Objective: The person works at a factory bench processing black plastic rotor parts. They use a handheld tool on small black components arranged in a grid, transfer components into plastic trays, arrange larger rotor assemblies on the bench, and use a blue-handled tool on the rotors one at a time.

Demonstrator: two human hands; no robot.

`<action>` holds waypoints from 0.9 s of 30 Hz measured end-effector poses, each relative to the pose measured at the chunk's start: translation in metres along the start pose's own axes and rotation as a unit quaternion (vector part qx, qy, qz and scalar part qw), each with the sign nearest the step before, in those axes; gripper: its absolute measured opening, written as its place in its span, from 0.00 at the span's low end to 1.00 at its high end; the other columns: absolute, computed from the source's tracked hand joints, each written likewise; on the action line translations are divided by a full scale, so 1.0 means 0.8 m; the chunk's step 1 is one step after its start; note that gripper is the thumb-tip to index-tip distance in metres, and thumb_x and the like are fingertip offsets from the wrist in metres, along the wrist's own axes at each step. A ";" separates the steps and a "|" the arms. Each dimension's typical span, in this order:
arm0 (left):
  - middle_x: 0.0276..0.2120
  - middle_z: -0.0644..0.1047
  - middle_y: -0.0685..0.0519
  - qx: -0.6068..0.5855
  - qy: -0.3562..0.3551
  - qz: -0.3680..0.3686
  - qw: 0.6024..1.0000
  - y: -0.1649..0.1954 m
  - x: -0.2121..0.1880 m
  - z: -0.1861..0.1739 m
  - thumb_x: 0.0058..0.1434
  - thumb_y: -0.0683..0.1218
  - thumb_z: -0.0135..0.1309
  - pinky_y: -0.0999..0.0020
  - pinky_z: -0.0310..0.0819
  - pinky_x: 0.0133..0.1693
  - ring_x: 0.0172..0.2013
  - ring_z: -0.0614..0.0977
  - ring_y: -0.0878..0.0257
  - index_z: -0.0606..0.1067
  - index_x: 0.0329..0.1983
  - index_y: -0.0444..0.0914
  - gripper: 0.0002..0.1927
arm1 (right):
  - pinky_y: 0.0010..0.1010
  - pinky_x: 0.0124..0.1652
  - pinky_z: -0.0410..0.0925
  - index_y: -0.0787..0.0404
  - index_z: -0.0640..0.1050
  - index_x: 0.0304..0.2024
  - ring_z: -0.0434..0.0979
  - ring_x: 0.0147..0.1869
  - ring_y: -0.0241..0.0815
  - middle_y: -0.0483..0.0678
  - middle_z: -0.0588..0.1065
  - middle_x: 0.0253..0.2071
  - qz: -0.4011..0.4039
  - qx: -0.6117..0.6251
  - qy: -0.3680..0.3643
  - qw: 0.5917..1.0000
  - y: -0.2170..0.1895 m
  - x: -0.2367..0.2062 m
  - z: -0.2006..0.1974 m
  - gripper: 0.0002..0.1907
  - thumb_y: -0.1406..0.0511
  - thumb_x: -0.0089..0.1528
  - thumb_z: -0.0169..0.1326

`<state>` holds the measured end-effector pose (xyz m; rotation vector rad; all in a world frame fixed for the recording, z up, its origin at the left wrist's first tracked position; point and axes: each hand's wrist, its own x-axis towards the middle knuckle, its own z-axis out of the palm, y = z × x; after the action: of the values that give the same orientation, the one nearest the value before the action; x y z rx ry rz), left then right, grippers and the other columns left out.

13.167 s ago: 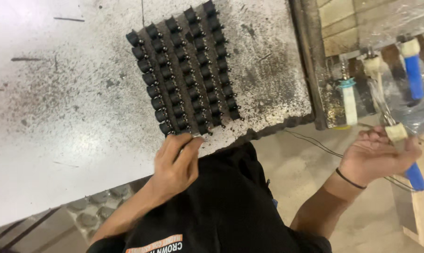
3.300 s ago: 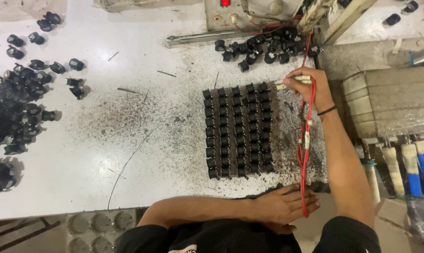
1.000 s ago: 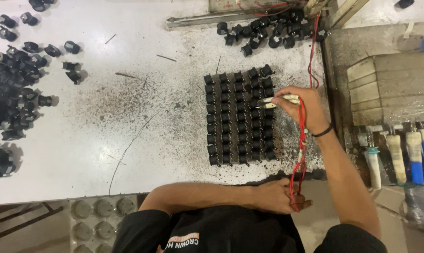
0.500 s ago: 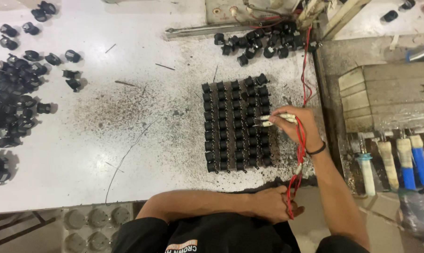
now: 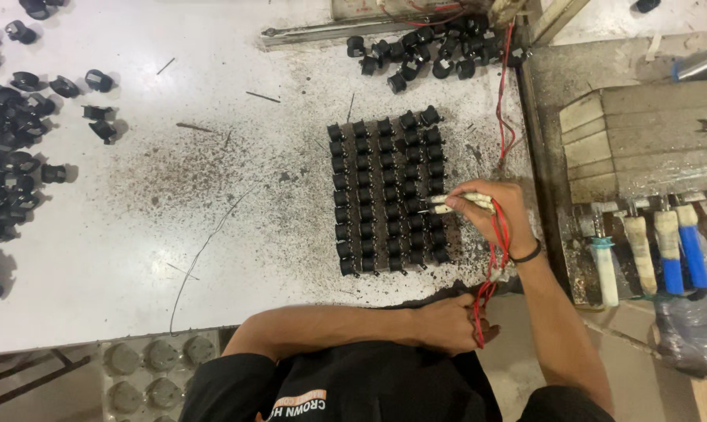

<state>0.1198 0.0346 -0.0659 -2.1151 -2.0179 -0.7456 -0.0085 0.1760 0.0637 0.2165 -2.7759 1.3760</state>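
My right hand (image 5: 495,212) pinches two pale test probes (image 5: 453,203) whose tips touch a switch on the right side of a grid of small black switches (image 5: 386,187) set out in rows on the white table (image 5: 134,234). Red wires (image 5: 497,250) run from the probes down past my wrist to my left hand (image 5: 447,324), which rests at the table's front edge with the wires passing through its fingers. More red wire (image 5: 505,101) climbs to the back of the table.
A loose heap of black switches (image 5: 424,51) lies behind the grid, and a larger scatter (image 5: 17,156) covers the table's left side. Tools with white and blue handles (image 5: 666,250) stand in a rack to the right. A grey moulded tray (image 5: 146,371) sits below the front edge.
My right hand has worked down the right side of the grid, from its top rows to the lower middle, keeping the probes on the switches. My left hand has stayed at the front edge.
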 end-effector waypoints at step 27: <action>0.46 0.79 0.54 -0.004 0.003 -0.009 1.000 0.002 -0.001 0.021 0.60 0.48 0.53 0.60 0.67 0.51 0.48 0.80 0.61 0.73 0.59 0.35 0.25 | 0.27 0.37 0.73 0.64 0.82 0.39 0.84 0.37 0.39 0.51 0.82 0.36 -0.053 -0.009 0.027 0.998 -0.027 -0.081 -0.010 0.07 0.68 0.60 0.66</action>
<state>0.1259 0.0406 -0.0808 -2.0978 -2.0376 -0.7635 0.0583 0.1763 0.0794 0.3174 -2.6899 1.3125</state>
